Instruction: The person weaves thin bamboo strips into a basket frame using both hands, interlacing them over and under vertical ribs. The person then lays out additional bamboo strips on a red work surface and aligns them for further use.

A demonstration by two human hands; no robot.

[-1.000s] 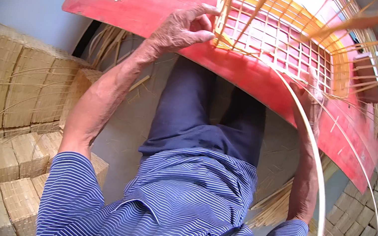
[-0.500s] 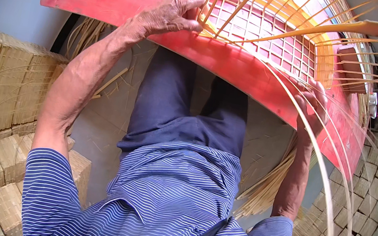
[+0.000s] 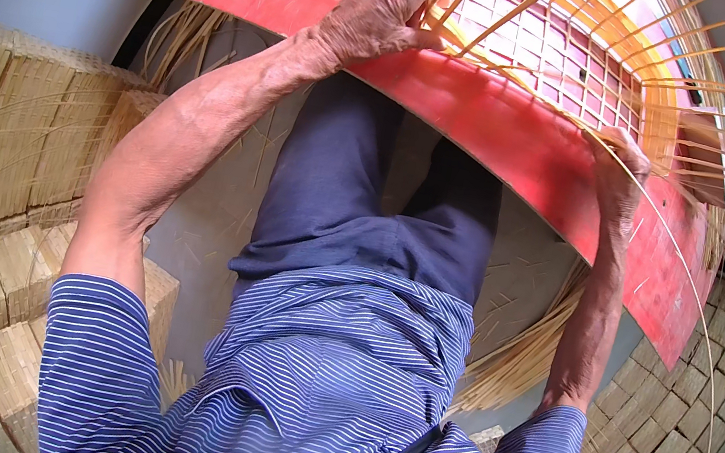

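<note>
A red board (image 3: pixel 533 140) lies across my lap. On it sits an open lattice of woven bamboo strips (image 3: pixel 566 63), with loose strip ends fanning up and to the right. My left hand (image 3: pixel 375 15) rests on the board at the lattice's left edge, its fingers pinching strips there. Over at the lattice's near right corner, my right hand (image 3: pixel 623 171) grips a long thin bamboo strip (image 3: pixel 705 316) that curves down past the board's edge.
Stacks of finished woven bamboo squares (image 3: pixel 16 156) stand at my left, and more of them (image 3: pixel 689 410) at my right. A bundle of loose bamboo strips (image 3: pixel 525 352) lies on the floor under the board, with more strips (image 3: pixel 182 39) behind the board at left.
The view has shifted so board and lattice sit higher. My left hand stays at the lattice's left edge. My right hand has slid slightly along the board's near right edge with the long strip.
</note>
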